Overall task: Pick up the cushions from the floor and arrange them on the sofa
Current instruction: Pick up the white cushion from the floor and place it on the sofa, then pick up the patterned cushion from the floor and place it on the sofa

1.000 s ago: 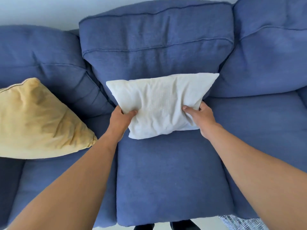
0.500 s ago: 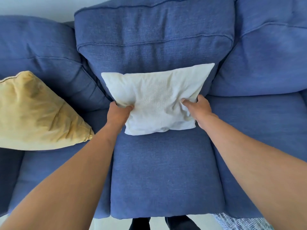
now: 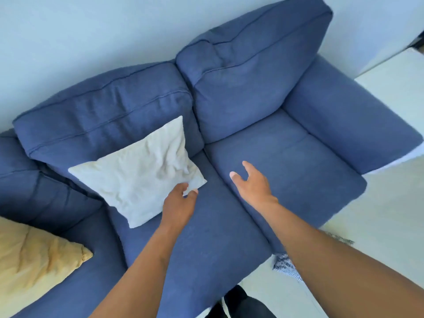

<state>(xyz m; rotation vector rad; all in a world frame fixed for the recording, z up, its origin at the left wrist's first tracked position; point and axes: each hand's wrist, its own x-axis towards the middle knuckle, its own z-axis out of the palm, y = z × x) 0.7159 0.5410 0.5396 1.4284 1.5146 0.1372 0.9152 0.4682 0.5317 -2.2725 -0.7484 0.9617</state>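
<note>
A white cushion (image 3: 140, 171) leans against the back of the blue sofa (image 3: 286, 161) on its middle seat. My left hand (image 3: 177, 203) hovers at the cushion's lower right corner, fingers loosely apart and holding nothing. My right hand (image 3: 251, 183) is open over the seam between the middle and right seats, clear of the cushion. A yellow cushion (image 3: 34, 260) lies on the left seat, partly cut off by the frame's edge.
The sofa's right armrest (image 3: 348, 125) borders pale floor (image 3: 378, 226). A striped grey-white fabric piece (image 3: 285, 266) lies on the floor at the sofa's front right edge. The wall (image 3: 91, 31) is behind the sofa.
Both hands have let go of the white cushion and drawn back and to the right. The view has swung right, bringing the right seat and armrest into sight.
</note>
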